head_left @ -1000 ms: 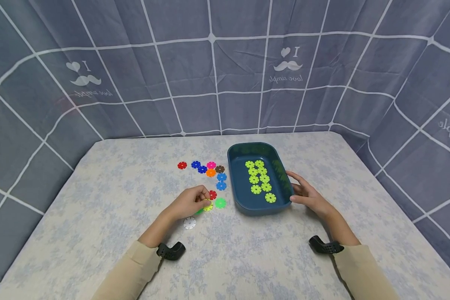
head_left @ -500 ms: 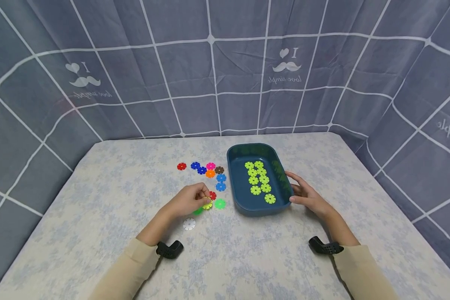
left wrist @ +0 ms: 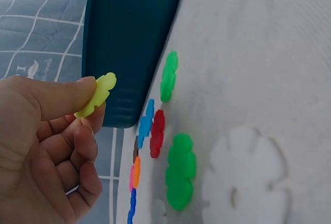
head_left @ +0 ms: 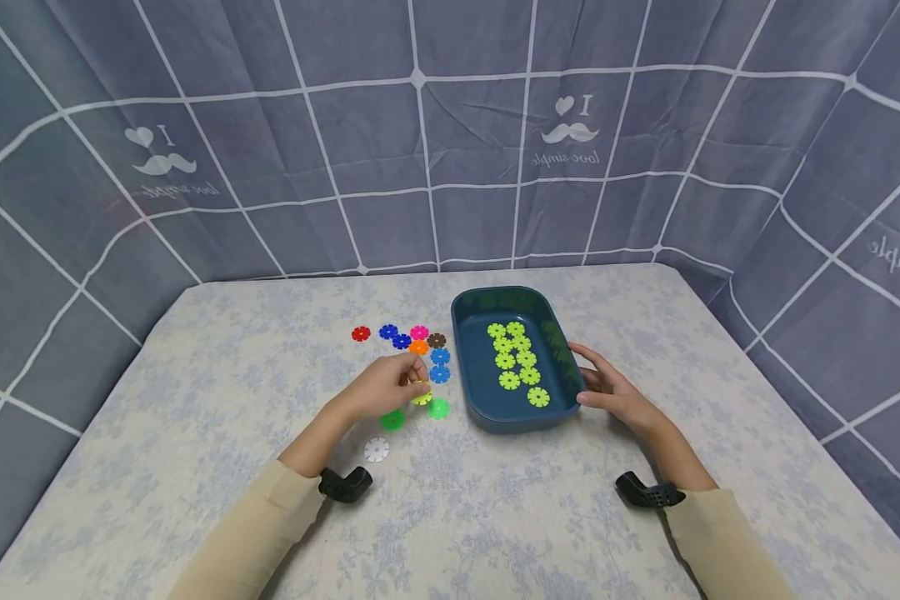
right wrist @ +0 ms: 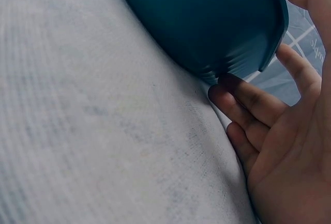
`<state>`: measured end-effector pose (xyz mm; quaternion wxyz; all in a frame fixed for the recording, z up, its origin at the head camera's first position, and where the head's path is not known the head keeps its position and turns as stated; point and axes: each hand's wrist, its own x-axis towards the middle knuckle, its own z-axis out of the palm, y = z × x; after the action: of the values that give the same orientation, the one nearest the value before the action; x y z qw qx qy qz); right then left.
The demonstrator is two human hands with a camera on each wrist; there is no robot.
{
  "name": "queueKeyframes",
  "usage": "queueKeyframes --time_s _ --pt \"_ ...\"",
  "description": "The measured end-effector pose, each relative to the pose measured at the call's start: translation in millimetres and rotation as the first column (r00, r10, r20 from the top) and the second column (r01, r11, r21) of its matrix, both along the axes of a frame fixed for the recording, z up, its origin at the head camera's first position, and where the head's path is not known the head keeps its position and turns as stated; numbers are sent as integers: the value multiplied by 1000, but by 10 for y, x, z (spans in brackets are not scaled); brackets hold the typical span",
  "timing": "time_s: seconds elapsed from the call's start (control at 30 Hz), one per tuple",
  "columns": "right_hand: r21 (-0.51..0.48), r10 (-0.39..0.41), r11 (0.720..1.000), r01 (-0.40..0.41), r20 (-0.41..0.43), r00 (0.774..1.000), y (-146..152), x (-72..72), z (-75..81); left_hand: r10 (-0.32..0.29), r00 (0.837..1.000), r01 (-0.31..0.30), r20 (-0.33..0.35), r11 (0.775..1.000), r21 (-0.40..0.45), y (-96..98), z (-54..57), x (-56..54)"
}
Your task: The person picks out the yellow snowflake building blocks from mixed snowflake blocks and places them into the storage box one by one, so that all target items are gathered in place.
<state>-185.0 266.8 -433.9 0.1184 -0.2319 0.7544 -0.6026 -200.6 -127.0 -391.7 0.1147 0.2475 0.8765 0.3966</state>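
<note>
My left hand (head_left: 382,387) pinches a yellow snowflake disc (left wrist: 97,99) between thumb and index finger, lifted above the table beside the loose discs. In the left wrist view the other fingers curl below it. Close under that hand lie a green disc (head_left: 392,419), a lighter green one (head_left: 438,408) and a white one (head_left: 377,450); a red disc (left wrist: 158,133) shows in the left wrist view, hidden by the hand in the head view. My right hand (head_left: 615,393) rests with spread fingers against the right side of a dark teal bin (head_left: 506,423). Several yellow-green discs (head_left: 526,358) lie flat inside the bin.
Left of the bin, several discs lie in a loose group: light blue (head_left: 440,373), brown (head_left: 437,341), orange (head_left: 418,347), pink (head_left: 419,332), dark blue (head_left: 388,332) and red (head_left: 361,333). A grey-blue grid curtain (head_left: 390,167) stands behind the pale patterned table (head_left: 495,517).
The left hand has risen from the table with the yellow disc pinched in it, moving slightly up and away. More of the green disc now shows. The right hand stays at the bin.
</note>
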Motion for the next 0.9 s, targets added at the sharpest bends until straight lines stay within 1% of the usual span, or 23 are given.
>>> queueKeyframes --time_s 0.23,0.47,0.67,0.9 --pt "1 -1 1000 1 -2 1000 -1 -4 -3 -7 1000 7 -11 1000 -1 86 85 -47" --pt "10 -6 1000 6 5 1000 0 -2 -6 -23 999 24 -46 1000 15 175 158 -83" --pt "15 -7 1000 7 8 1000 9 -7 -28 -37 997 39 -68 999 27 253 179 -126" --pt "9 -3 1000 3 7 1000 7 -11 -28 -51 997 56 -66 996 68 345 206 -151"
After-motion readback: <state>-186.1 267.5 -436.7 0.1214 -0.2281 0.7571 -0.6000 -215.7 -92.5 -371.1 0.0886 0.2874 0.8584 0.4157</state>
